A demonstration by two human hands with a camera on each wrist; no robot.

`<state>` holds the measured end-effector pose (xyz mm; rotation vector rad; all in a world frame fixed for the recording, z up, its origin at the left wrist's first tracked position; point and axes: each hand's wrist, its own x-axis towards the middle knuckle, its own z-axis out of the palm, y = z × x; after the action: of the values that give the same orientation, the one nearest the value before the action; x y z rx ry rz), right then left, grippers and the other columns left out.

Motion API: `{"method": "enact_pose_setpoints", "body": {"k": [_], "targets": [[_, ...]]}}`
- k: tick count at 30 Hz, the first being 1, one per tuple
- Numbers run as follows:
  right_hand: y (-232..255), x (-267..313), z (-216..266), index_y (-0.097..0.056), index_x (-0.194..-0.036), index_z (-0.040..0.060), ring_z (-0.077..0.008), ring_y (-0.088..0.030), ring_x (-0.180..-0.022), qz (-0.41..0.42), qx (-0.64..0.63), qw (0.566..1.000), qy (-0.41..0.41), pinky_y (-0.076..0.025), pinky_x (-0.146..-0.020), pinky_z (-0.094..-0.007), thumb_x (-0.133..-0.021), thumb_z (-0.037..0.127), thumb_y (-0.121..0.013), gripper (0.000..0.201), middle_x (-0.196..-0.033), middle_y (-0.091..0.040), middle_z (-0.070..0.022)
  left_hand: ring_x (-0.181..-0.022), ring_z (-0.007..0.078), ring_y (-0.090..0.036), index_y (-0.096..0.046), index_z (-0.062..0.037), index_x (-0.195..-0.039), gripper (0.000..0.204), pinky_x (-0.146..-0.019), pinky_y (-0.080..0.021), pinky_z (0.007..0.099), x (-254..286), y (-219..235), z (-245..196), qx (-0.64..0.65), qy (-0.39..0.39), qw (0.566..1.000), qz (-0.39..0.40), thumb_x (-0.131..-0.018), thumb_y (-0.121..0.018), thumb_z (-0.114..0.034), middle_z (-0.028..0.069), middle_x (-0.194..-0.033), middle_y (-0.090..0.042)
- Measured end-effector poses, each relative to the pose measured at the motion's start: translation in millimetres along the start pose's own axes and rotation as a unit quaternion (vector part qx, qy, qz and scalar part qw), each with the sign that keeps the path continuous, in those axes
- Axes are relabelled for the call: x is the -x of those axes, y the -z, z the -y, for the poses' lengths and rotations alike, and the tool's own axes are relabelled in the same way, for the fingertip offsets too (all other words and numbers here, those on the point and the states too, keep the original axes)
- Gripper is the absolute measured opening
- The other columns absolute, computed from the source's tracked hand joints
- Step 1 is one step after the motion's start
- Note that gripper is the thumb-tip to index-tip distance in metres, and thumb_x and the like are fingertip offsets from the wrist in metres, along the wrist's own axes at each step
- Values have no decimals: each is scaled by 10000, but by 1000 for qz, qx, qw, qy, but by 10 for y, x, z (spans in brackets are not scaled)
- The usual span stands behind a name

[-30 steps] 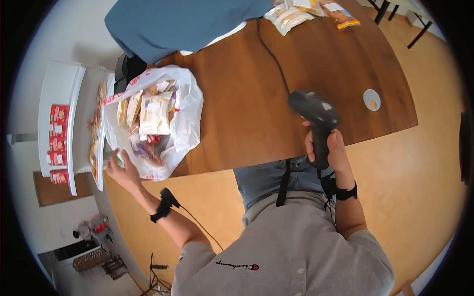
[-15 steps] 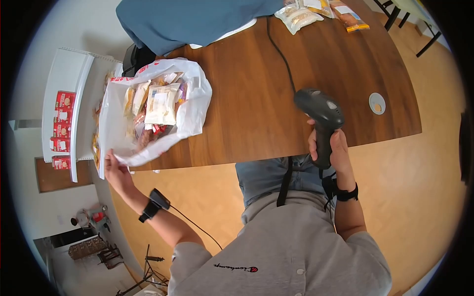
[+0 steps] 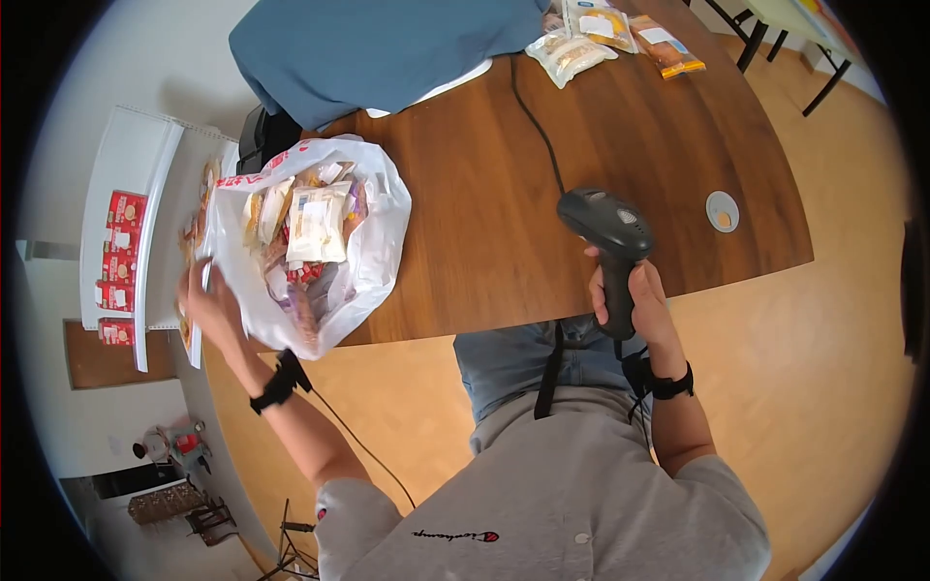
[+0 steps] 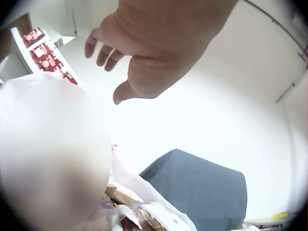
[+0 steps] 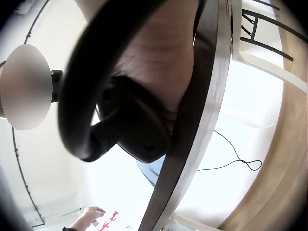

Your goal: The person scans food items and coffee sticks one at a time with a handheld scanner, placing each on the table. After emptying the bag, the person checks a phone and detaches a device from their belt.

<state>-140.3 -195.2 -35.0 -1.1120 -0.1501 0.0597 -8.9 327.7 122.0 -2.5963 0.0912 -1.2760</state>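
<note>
Left hand: I hold it (image 3: 210,312) beside the rim of the white plastic bag (image 3: 386,218), on the shelf side. Fingers loosely bent and parted, thumb standing away; nothing seen in their hold. Contact with the bag: cannot tell.
Right hand: My fingers (image 3: 653,308) are wrapped round the handle of the scanner (image 3: 608,223), firmly by appearance. Whether the trigger is pressed: cannot tell.
Scanner: raised over the near edge of the table (image 3: 465,218), its cable (image 3: 538,126) running back towards the cloth (image 3: 387,53).
Bag: on the table's left end, mouth upward, well filled with wrapped snack packets (image 3: 318,221); the uppermost bears a white label.
Far packets: several (image 3: 572,58) at the far edge, well apart from the bag.
Step in hand: judged a pause between scans, my left hand free near bag and shelf (image 3: 170,247).
Next move: would call for my left fingers to pinch one packet and turn its label to the scanner, which needs to stay steady.
Left wrist view: shows the gap between thumb and fingers, which the head view leaves unclear.
Right wrist view: shows the handle's butt close up; the curled fingertips appear in the head view instead.
</note>
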Motion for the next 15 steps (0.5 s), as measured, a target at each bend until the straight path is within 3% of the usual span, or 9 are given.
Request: {"method": "enact_pose_setpoints", "body": {"k": [1,2,4,6,8,9,10,13,15], "targets": [[-1,-4,-9,-493,-1293,-18,-110,-537,-563,3,3,1000,0,-433,-542,-245,-984,596,-410,692,-718,-564,-72,-837,210,-651,-689,-87,-1124,224,-784,-503,335,-88,-271,53,172,71,978,92,-925,-647,-183,131,-991,-685],[7,0,-32,-490,-1298,-16,-111,-540,-571,2,-6,1000,-9,-438,-549,-247,-996,570,-408,665,-727,-567,-71,-827,209,-650,-672,-111,-1178,272,-777,-499,329,-172,-546,98,339,137,913,178,-938,-648,-236,115,-1006,-684],[43,26,-29,-486,-1304,-14,-111,-543,-579,-12,-3,1000,-12,-444,-556,-249,-1008,545,-405,637,-736,-570,-70,-798,176,-636,-570,-144,-1326,425,-734,-498,306,-353,-742,-316,448,277,814,247,-964,-612,-364,90,-989,-678],[14,22,-24,-478,-1314,-11,-111,-544,-594,10,-19,1000,-4,-449,-569,-250,-1029,494,-391,586,-755,-575,-68,-768,128,-609,-436,-178,-1447,557,-651,-476,257,-482,-1048,-366,440,269,801,306,-974,-573,-439,98,-962,-664],[5,24,-31,-476,-1317,-5,-108,-542,-599,-4,-23,1000,1,-452,-580,-249,-1035,471,-392,559,-764,-576,-66,-716,104,-565,-445,-212,-1448,557,-671,-430,266,-604,-1304,-387,416,263,817,300,-971,-554,-478,41,-973,-666],[8,21,-34,-477,-1317,-3,-108,-542,-601,3,-28,1000,-2,-453,-583,-249,-1035,473,-395,559,-765,-577,-64,-712,106,-568,-493,-167,-1416,541,-663,-413,257,-604,-1707,-189,411,222,838,281,-969,-552,-467,27,-1008,-675],[15,24,-26,-478,-1317,-1,-107,-542,-603,10,-33,999,-6,-454,-586,-248,-1034,474,-398,559,-766,-578,-62,-772,127,-602,-591,-108,-1322,479,-681,-448,277,-698,-1889,-73,360,249,831,343,-968,-561,-428,32,-1041,-687],[34,32,-7,-480,-1310,-5,-107,-545,-607,-2,-28,1000,-4,-452,-583,-245,-1034,470,-397,555,-769,-581,-60,-852,135,-641,-682,-52,-1186,365,-710,-497,292,-990,-2296,295,348,203,880,252,-952,-592,-318,65,-1019,-705],[8,39,-29,-483,-1306,-7,-108,-547,-607,6,-40,999,-15,-451,-580,-244,-1035,469,-393,555,-771,-582,-62,-864,130,-649,-698,-19,-1147,297,-735,-501,283,-1279,-2054,248,321,215,902,193,-932,-619,-208,94,-985,-725]]}}
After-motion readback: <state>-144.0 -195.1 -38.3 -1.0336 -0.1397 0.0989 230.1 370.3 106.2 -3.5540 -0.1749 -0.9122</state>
